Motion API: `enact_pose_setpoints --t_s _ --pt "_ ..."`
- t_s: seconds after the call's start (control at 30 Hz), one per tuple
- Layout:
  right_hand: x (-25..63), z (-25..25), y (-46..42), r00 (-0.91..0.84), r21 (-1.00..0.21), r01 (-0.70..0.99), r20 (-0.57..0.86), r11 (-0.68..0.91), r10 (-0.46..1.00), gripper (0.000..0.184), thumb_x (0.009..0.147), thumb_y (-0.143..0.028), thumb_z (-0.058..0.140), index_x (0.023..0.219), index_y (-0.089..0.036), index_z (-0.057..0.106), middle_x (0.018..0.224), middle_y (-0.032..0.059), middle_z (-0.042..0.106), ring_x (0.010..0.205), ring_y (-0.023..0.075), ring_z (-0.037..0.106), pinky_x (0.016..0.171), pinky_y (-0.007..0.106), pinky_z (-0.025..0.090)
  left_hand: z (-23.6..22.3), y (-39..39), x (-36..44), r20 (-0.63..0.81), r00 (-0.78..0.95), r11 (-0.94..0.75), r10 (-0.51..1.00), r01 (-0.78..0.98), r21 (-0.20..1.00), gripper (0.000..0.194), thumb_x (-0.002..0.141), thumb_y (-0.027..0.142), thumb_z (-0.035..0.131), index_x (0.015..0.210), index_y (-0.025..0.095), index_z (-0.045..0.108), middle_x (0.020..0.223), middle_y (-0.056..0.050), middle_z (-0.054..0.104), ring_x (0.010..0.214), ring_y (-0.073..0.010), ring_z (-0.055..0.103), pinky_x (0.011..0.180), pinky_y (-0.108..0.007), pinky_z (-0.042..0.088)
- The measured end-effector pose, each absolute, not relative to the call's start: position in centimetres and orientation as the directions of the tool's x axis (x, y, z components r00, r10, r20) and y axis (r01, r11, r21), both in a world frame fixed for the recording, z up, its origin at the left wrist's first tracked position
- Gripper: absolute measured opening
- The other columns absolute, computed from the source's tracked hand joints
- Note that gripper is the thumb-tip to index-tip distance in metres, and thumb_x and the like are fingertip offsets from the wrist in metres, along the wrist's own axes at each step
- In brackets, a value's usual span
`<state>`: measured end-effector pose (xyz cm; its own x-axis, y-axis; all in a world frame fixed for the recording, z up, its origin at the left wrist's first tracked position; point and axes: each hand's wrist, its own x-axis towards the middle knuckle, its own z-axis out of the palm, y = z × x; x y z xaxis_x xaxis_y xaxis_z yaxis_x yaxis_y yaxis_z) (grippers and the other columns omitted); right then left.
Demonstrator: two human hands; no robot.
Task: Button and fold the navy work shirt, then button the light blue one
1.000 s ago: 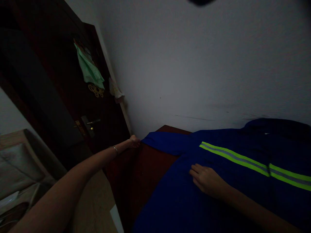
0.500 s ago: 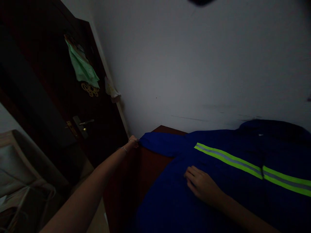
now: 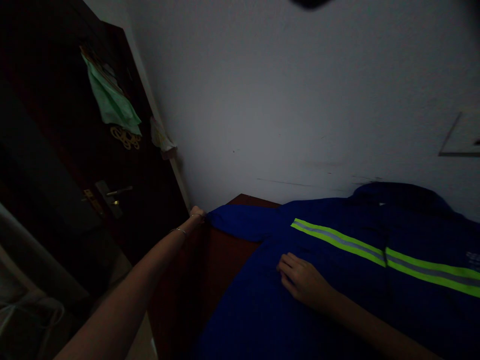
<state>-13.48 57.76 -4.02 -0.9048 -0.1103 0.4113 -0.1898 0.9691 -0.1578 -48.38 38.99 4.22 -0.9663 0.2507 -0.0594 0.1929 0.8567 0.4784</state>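
A dark blue work shirt (image 3: pixel 337 280) with a yellow-and-grey reflective stripe (image 3: pixel 375 250) lies spread on a reddish-brown table (image 3: pixel 228 255). My left hand (image 3: pixel 197 215), a thin bracelet on its wrist, reaches far out and pinches the end of the shirt's sleeve (image 3: pixel 240 222) at the table's far left corner. My right hand (image 3: pixel 302 280) rests flat on the shirt's chest just below the stripe, fingers stretched out and pointing left. The shirt's collar (image 3: pixel 393 195) lies against the wall.
A white wall (image 3: pixel 300 100) rises right behind the table. At left stands a dark wooden door (image 3: pixel 75 175) with a metal handle (image 3: pixel 112 192); green cloth (image 3: pixel 108 100) hangs on it. A pale frame (image 3: pixel 459 140) shows on the wall at right. The room is dim.
The view has shifted a little to the right, so everything slides left in the picture. Both hands keep their places on the sleeve end and the shirt's chest.
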Motion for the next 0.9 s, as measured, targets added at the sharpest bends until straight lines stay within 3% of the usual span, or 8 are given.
enact_pose_setpoints --t_s 0.17,0.4,0.5,0.6,0.67,0.77,0.9 --pt "-14.8 -2.3 57.7 -0.922 -0.339 -0.177 0.387 0.924 -0.034 0.023 0.083 -0.015 0.039 0.094 -0.018 0.058 0.089 0.0047 0.062 0.082 0.0152 0.057 0.074 0.028 0.044 9.2 40.0 -49.9 0.097 -0.959 0.886 0.265 0.282 0.368 0.013 0.072 0.015 0.061 0.078 0.003 0.06 0.078 -0.013 0.06 0.082 -0.0251 0.058 0.061 -0.027 0.043" --pt "-21.0 3.0 57.5 -0.833 -0.554 -0.213 0.534 0.805 0.147 0.031 0.08 -0.025 0.048 0.11 -0.018 0.052 0.106 0.0081 0.06 0.097 0.0186 0.057 0.084 0.034 0.045 16.3 43.4 -47.4 0.182 -0.843 0.797 0.506 0.538 0.274 0.015 0.062 0.018 0.065 0.064 0.004 0.062 0.056 -0.004 0.055 0.072 -0.0165 0.054 0.064 -0.024 0.039" --pt "-24.3 4.6 56.6 -0.787 -0.588 -0.254 0.587 0.768 0.189 0.055 0.071 -0.031 0.06 0.121 -0.015 0.044 0.119 0.0126 0.053 0.109 0.0223 0.05 0.093 0.038 0.04 16.6 45.3 -43.9 0.171 -0.779 0.727 0.604 0.626 0.284 0.017 0.059 0.021 0.067 0.066 0.007 0.065 0.055 -0.002 0.056 0.064 -0.0131 0.053 0.058 -0.021 0.037" --pt "-26.9 5.3 55.9 -0.762 -0.632 -0.279 0.604 0.723 0.233 0.076 0.065 -0.027 0.066 0.131 -0.012 0.032 0.128 0.0155 0.046 0.117 0.0239 0.044 0.097 0.038 0.036 15.4 46.4 -40.0 0.134 -0.594 0.527 0.793 0.78 0.338 0.015 0.06 0.022 0.064 0.067 0.009 0.067 0.053 0.0 0.055 0.055 -0.0101 0.048 0.05 -0.02 0.033" --pt "-28.0 5.3 55.8 -0.759 -0.685 -0.255 0.579 0.682 0.298 0.066 0.068 -0.019 0.061 0.128 -0.014 0.036 0.121 0.0128 0.053 0.112 0.0227 0.049 0.094 0.037 0.039 14.4 46.7 -38.1 0.073 -0.465 0.404 0.882 0.827 0.39 0.015 0.062 0.023 0.061 0.067 0.01 0.067 0.051 0.001 0.054 0.052 -0.0083 0.045 0.048 -0.019 0.031" --pt "-28.9 5.1 56.3 -0.797 -0.787 -0.2 0.477 0.584 0.37 0.03 0.076 -0.015 0.049 0.105 -0.017 0.057 0.093 0.0067 0.065 0.088 0.0194 0.061 0.079 0.034 0.049 13.5 46.5 -37.8 0.04 -0.385 0.314 0.922 0.803 0.507 0.018 0.066 0.026 0.06 0.072 0.011 0.067 0.06 0.0 0.06 0.057 -0.0085 0.048 0.052 -0.019 0.034" --pt "-29.0 4.9 57.2 -0.832 -0.931 -0.194 0.323 0.309 0.451 0.022 0.083 -0.018 0.042 0.096 -0.016 0.059 0.084 0.007 0.066 0.066 0.014 0.063 0.053 0.025 0.052 11.9 45.2 -40.7 0.099 -0.639 0.465 0.763 0.648 0.604 0.025 0.074 0.029 0.056 0.088 0.01 0.065 0.076 -0.004 0.065 0.066 -0.0112 0.054 0.055 -0.019 0.038"
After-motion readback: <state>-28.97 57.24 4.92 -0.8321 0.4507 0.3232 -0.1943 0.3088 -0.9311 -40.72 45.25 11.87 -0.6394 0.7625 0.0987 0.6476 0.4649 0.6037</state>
